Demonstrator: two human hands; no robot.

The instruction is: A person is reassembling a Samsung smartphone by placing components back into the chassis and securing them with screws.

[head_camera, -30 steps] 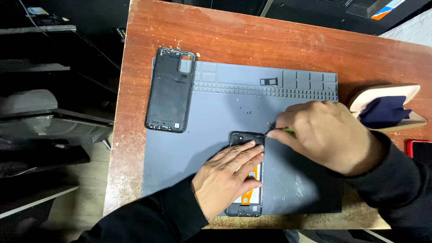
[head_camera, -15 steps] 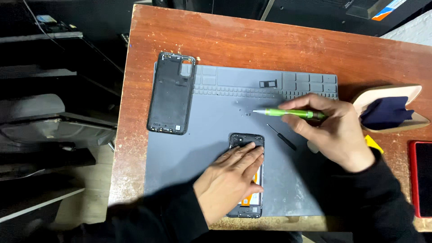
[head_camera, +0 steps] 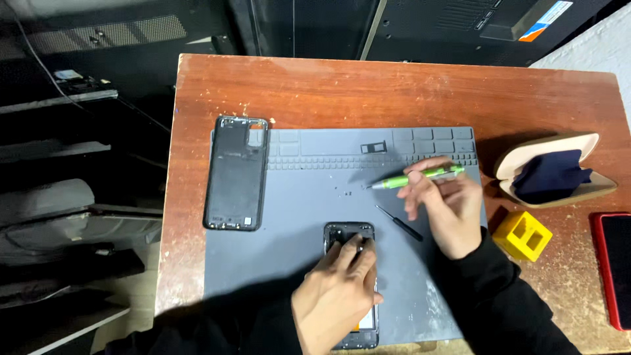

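**Green screwdriver lifted over a grey mat, opened phone pinned below**

Green and slim, the screwdriver (head_camera: 417,177) lies level in the right hand (head_camera: 444,207), pinched between fingertips, its metal tip pointing toward the mat's left side. It hangs above the grey work mat (head_camera: 296,263), just below the mat's ridged far strip. The left hand (head_camera: 338,292) presses flat, fingers spread, on the opened phone (head_camera: 348,233) at the mat's near edge; it grips nothing. A thin black tool (head_camera: 399,222) lies on the mat between the two hands. Tiny screws (head_camera: 345,190) dot the mat near the screwdriver's tip. The phone's black back cover (head_camera: 236,172) rests at the mat's far-left corner. On the wooden table (head_camera: 328,92), by its right edge, sit an open case with dark cloth (head_camera: 555,174), a yellow block (head_camera: 522,235) and a red-edged phone (head_camera: 614,263).
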